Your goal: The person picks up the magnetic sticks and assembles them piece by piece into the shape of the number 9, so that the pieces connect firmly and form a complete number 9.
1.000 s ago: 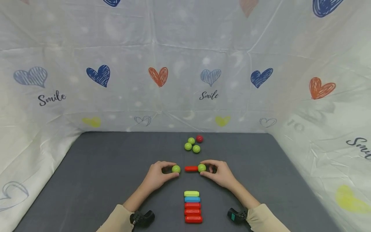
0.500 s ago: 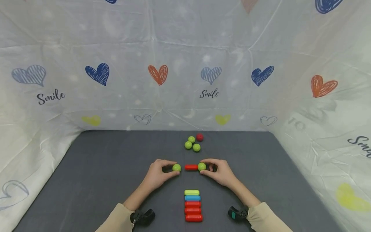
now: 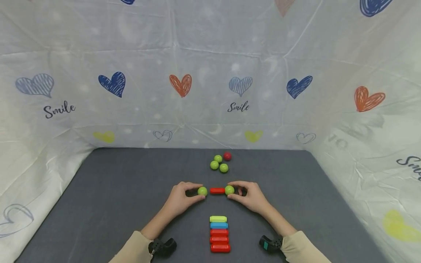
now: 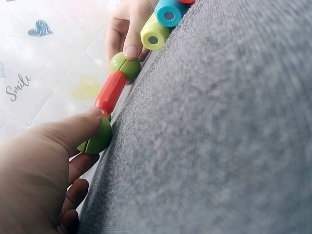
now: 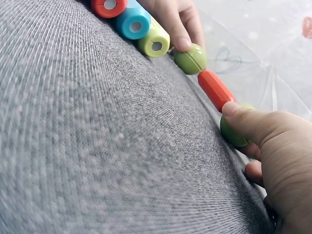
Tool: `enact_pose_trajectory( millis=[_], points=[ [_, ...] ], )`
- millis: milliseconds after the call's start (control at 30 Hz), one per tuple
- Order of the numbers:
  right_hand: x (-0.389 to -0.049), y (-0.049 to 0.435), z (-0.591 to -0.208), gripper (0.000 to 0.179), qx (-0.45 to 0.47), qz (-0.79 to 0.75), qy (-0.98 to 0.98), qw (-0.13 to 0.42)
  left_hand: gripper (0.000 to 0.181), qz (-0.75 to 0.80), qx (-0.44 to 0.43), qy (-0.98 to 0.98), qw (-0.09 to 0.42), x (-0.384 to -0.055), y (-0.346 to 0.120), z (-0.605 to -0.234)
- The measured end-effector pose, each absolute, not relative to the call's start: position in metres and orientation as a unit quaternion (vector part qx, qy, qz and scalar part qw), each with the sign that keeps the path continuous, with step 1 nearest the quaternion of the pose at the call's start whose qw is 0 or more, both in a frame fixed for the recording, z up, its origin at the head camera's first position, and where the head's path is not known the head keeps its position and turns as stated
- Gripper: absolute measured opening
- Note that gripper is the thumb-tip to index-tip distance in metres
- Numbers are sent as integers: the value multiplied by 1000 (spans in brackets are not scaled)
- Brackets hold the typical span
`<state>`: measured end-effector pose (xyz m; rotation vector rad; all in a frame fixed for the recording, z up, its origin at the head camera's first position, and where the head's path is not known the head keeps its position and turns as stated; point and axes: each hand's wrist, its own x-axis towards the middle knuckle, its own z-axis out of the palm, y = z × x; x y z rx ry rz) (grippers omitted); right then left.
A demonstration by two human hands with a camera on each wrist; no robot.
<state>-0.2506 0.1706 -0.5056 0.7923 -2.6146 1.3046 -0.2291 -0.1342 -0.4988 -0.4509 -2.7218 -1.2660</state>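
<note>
My left hand (image 3: pixel 181 199) pinches a green ball (image 3: pixel 202 191) between thumb and fingers. Opposite it, my right hand (image 3: pixel 250 197) holds another green ball (image 3: pixel 229 190) in the same kind of pinch. Between the two balls lies a short red rod (image 3: pixel 217 190), its right end against the right-hand ball. A narrow gap shows in the head view between the rod's left end and the left-hand ball. In the right wrist view the thumb covers part of the held ball (image 5: pixel 233 132), and the red rod (image 5: pixel 216 90) points toward the far ball (image 5: pixel 190 59).
Nearer the body, a column of rods lies side by side: a yellow-green rod (image 3: pixel 218 219), a blue rod (image 3: pixel 219 225) and red rods (image 3: pixel 220 239). Farther back sit a red ball (image 3: pixel 227 156) and 3 green balls (image 3: pixel 224 168). A printed curtain (image 3: pixel 210 120) borders the grey table (image 3: pixel 131 171).
My left hand has slid slightly right with its green ball, narrowing the gap to the red rod. The right hand, its ball and the rod stay nearly still.
</note>
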Motion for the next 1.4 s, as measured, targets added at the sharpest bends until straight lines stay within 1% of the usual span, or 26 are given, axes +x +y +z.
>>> enact_pose_trajectory(
  millis=[367, 667, 933, 1400],
  points=[
    [-248, 167, -510, 35, 270, 436, -857, 49, 40, -420, -145, -894, 52, -223, -136, -504],
    [-249, 168, -508, 35, 264, 429, -862, 46, 40, -419, -147, -895, 48, -227, -130, -505],
    [-253, 167, -505, 35, 259, 423, -866, 57, 41, -423, -138, -894, 50, -231, -126, -500],
    [-252, 165, -505, 36, 221, 420, -877, 76, 41, -420, -125, -896, 73, -231, -117, -499]
  ],
)
